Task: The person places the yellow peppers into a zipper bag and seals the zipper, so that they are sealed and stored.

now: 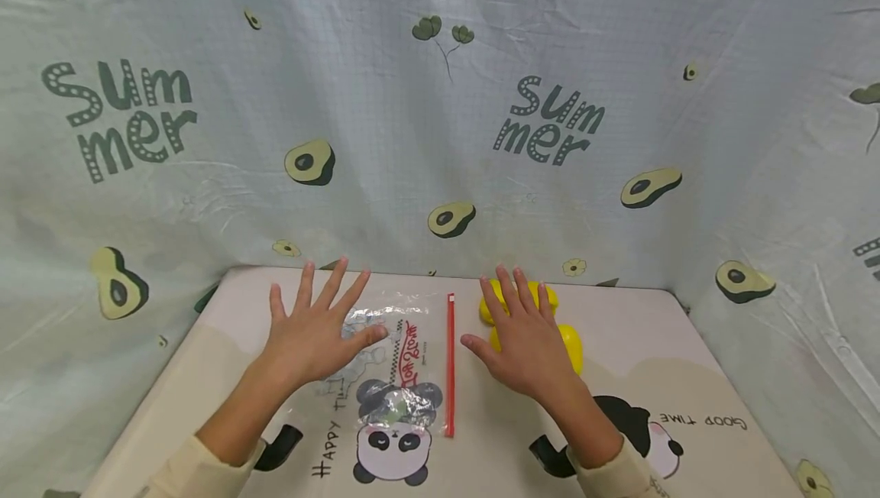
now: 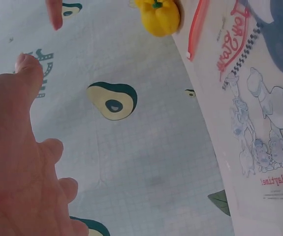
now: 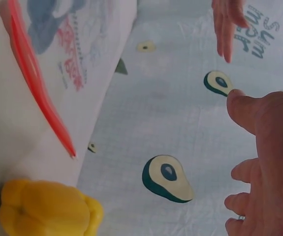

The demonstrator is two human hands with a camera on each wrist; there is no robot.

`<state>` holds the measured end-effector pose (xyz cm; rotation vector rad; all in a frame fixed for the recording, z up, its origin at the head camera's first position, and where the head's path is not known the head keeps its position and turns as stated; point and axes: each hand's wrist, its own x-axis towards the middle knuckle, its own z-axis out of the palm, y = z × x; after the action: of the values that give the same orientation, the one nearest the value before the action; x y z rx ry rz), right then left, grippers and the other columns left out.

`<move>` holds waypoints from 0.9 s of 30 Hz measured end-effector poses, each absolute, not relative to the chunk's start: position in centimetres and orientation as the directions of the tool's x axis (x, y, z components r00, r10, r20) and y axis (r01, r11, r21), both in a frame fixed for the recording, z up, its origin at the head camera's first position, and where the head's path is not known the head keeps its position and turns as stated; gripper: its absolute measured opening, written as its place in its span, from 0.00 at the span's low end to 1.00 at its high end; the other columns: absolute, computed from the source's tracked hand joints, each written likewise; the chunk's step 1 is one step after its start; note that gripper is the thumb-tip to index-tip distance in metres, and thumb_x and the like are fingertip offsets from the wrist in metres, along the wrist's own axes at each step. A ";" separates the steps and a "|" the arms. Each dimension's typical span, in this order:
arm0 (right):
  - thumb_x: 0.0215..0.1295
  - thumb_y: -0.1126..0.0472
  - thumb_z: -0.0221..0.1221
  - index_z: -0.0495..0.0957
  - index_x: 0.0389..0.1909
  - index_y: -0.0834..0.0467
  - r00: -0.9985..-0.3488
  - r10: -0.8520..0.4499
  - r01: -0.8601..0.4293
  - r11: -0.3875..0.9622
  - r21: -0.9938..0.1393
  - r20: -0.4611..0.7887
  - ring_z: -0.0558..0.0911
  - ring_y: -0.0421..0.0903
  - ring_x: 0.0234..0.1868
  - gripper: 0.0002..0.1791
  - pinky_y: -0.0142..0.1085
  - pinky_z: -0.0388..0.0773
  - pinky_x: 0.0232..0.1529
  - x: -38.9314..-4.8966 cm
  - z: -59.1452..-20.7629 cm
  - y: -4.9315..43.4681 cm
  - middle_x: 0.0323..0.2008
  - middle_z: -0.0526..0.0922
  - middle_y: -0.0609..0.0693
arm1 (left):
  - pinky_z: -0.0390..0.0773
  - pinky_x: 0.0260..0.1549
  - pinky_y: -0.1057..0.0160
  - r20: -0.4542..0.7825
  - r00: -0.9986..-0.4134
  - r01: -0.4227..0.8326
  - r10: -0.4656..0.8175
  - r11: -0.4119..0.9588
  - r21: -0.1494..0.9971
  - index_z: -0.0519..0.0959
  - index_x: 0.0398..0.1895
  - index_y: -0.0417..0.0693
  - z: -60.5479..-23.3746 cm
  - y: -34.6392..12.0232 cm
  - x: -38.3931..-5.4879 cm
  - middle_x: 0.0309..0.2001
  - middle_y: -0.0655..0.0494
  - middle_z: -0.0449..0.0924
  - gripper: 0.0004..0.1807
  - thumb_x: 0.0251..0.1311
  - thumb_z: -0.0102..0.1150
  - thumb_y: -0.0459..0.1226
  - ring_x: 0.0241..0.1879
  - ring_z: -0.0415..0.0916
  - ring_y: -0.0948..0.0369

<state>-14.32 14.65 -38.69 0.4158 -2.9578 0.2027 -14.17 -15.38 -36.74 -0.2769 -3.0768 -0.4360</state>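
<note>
Both hands are held up over the table with fingers spread and nothing in them. My left hand [image 1: 309, 341] overlaps the left part of a clear plastic zip bag [image 1: 429, 345] in the head view. The bag lies flat, its red slider strip [image 1: 450, 368] along the right side and red lettering and line drawings printed on it. My right hand [image 1: 528, 349] partly hides two yellow bell peppers [image 1: 573, 347] lying right of the bag. A lobed yellow bell pepper [image 2: 160, 18] with a green stem shows in the left wrist view, and a yellow pepper [image 3: 47, 209] in the right wrist view.
The pale table [image 1: 639, 322] has panda drawings and the words "Happy" and "Good time" printed on it. Behind its far edge hangs a light grey-green curtain [image 1: 385, 101] with avocado and "summer" prints, which also runs along both sides.
</note>
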 end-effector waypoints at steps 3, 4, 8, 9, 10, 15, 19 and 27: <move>0.67 0.30 0.59 0.52 0.84 0.49 -0.951 -0.261 -0.283 0.951 -0.123 0.167 0.43 0.59 0.87 0.52 0.63 0.40 0.84 -14.3 -39.1 14.6 0.86 0.46 0.55 | 0.27 0.71 0.17 0.050 -0.984 0.177 0.170 0.946 0.270 0.51 0.85 0.62 -37.0 -15.3 -14.0 0.86 0.45 0.40 0.50 0.65 0.54 0.70 0.83 0.29 0.31; 0.67 0.30 0.59 0.52 0.84 0.50 -0.951 -0.261 -0.283 0.950 -0.127 0.166 0.44 0.59 0.87 0.52 0.63 0.39 0.84 -14.3 -39.3 14.6 0.86 0.46 0.55 | 0.27 0.71 0.17 0.052 -0.984 0.176 0.169 0.946 0.271 0.52 0.85 0.62 -37.1 -15.2 -14.0 0.86 0.45 0.40 0.51 0.65 0.54 0.70 0.83 0.29 0.31; 0.67 0.30 0.58 0.50 0.84 0.51 -0.955 -0.259 -0.279 0.951 -0.131 0.147 0.44 0.58 0.87 0.53 0.61 0.39 0.84 -14.3 -39.8 14.6 0.86 0.45 0.54 | 0.27 0.71 0.17 0.060 -0.985 0.174 0.164 0.945 0.276 0.53 0.85 0.61 -37.5 -15.1 -13.8 0.86 0.44 0.42 0.51 0.64 0.55 0.70 0.83 0.30 0.31; 0.67 0.29 0.58 0.50 0.84 0.51 -0.955 -0.260 -0.278 0.951 -0.131 0.143 0.44 0.58 0.87 0.53 0.60 0.39 0.84 -14.3 -39.9 14.5 0.86 0.45 0.55 | 0.27 0.71 0.17 0.058 -0.985 0.171 0.161 0.945 0.279 0.53 0.85 0.61 -37.6 -15.0 -13.8 0.86 0.45 0.41 0.51 0.64 0.56 0.69 0.83 0.29 0.31; 0.67 0.29 0.58 0.50 0.84 0.52 -0.955 -0.261 -0.279 0.951 -0.129 0.140 0.44 0.58 0.87 0.54 0.60 0.40 0.84 -14.3 -40.1 14.5 0.86 0.45 0.55 | 0.27 0.71 0.17 0.058 -0.985 0.169 0.160 0.945 0.278 0.53 0.85 0.61 -37.6 -15.0 -13.8 0.86 0.45 0.41 0.51 0.64 0.56 0.69 0.83 0.29 0.31; 0.65 0.28 0.59 0.52 0.84 0.53 -0.955 -0.263 -0.279 0.954 -0.112 0.137 0.45 0.59 0.87 0.55 0.60 0.41 0.84 -14.3 -40.4 14.5 0.86 0.45 0.57 | 0.27 0.71 0.17 0.054 -0.985 0.171 0.162 0.947 0.271 0.52 0.85 0.62 -38.1 -14.6 -13.9 0.86 0.46 0.39 0.51 0.64 0.56 0.69 0.83 0.27 0.31; 0.64 0.28 0.60 0.53 0.83 0.53 -0.953 -0.265 -0.282 0.953 -0.110 0.144 0.46 0.59 0.86 0.55 0.60 0.42 0.84 -14.2 -40.8 14.6 0.86 0.46 0.57 | 0.28 0.71 0.17 0.036 -0.986 0.168 0.164 0.952 0.258 0.51 0.85 0.63 -38.4 -14.1 -13.9 0.87 0.46 0.39 0.51 0.64 0.56 0.69 0.83 0.27 0.31; 0.64 0.27 0.59 0.53 0.84 0.53 -0.949 -0.285 -0.300 0.947 -0.113 0.133 0.44 0.59 0.87 0.56 0.59 0.41 0.85 -14.0 -41.8 14.5 0.86 0.45 0.56 | 0.27 0.71 0.18 0.024 -0.987 0.159 0.158 0.954 0.255 0.52 0.85 0.63 -39.4 -13.5 -13.7 0.87 0.47 0.40 0.52 0.63 0.55 0.70 0.84 0.27 0.32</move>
<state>-13.99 14.50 -41.77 0.4497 -2.9865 0.1997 -13.70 -13.49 -39.40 -0.2521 -3.1022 -0.4054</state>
